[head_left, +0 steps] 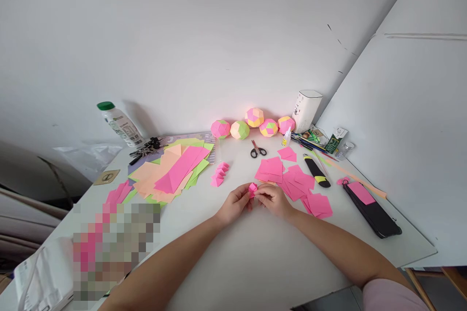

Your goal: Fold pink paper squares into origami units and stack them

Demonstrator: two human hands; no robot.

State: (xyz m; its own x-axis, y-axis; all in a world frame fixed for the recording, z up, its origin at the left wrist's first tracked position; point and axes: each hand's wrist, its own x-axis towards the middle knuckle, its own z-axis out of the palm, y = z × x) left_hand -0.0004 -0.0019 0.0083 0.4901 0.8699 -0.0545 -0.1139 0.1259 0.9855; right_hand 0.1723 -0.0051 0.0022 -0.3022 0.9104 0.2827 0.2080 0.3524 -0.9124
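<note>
Between my two hands is a small folded piece of pink paper [253, 187], creased into a little angular shape. My left hand [235, 203] pinches it from the left with thumb and fingers. From the right, my right hand [274, 199] closes its fingertips on the same piece. Several finished folded pink pieces [220, 174] stand in a row to the left, beyond my left hand. Beside and behind my right hand lie loose pink paper squares [270, 169], spread in overlapping piles.
Folded paper balls [240, 129] line the wall near a white box [307, 111]. Scissors [258, 149], a glue bottle [286, 136], a utility knife [316, 171] and a black pouch [372, 210] lie around. Coloured sheets [149, 177] and a green-capped bottle [120, 124] are left.
</note>
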